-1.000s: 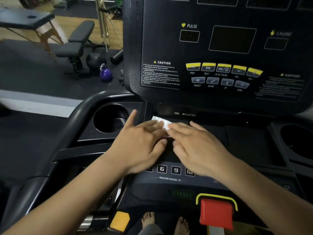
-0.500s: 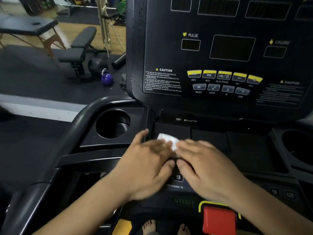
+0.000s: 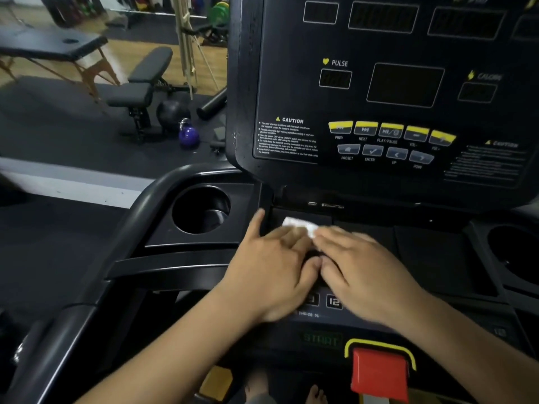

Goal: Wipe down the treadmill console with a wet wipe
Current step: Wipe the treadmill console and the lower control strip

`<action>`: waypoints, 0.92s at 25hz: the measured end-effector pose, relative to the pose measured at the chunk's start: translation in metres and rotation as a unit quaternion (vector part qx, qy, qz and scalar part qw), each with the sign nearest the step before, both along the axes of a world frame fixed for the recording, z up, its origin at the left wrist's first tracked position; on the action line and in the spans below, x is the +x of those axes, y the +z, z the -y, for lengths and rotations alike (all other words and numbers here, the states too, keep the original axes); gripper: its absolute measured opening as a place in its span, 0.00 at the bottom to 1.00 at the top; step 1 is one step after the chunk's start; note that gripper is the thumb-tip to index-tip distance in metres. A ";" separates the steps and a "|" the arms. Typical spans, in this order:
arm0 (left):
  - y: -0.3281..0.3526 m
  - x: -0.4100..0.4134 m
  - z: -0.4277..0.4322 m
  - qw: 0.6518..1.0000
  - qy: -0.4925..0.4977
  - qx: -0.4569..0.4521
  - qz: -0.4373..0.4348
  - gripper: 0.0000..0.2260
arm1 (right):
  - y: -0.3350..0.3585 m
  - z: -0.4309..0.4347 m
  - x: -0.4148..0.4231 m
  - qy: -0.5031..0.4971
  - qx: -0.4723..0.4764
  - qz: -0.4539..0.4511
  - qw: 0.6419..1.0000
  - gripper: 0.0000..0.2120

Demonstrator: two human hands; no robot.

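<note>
Both hands press a small white wet wipe (image 3: pixel 300 224) flat on the lower deck of the black plastic treadmill console (image 3: pixel 423 252).

The left hand (image 3: pixel 274 272) and right hand (image 3: pixel 364 272) lie side by side, fingers straight and thumbs touching. Only the wipe's far edge shows past the fingertips, just right of the round black cup holder (image 3: pixel 201 208). To wipe well, keep the palms low and the pressure even, and slide in overlapping passes so the cloth does not bunch. Press lightly near the white-numbered incline keys (image 3: pixel 334 301) under the palms, and stay clear of the red stop tab (image 3: pixel 379 374). The upright display panel (image 3: pixel 405 86) likely needs its own pass.
</note>
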State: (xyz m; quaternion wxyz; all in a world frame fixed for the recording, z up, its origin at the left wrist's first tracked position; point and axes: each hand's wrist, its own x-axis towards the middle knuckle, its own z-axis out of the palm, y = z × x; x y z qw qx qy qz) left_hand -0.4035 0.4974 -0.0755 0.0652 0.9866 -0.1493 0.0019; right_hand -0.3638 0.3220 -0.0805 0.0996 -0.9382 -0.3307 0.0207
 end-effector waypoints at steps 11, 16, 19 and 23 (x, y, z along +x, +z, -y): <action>0.017 0.006 -0.026 0.998 -0.005 0.062 -0.010 0.24 | 0.012 -0.028 0.012 0.041 0.003 -0.004 0.999 0.19; 0.011 -0.022 -0.033 0.998 -0.064 0.019 0.004 0.22 | 0.004 -0.010 -0.019 0.100 0.035 -0.028 0.994 0.11; 0.012 -0.013 -0.031 0.999 -0.038 0.017 -0.017 0.24 | 0.009 -0.015 -0.002 0.098 0.017 -0.020 0.995 0.14; 0.015 -0.008 -0.024 0.999 -0.039 0.017 -0.003 0.22 | 0.013 -0.015 0.001 0.067 0.003 0.004 0.998 0.19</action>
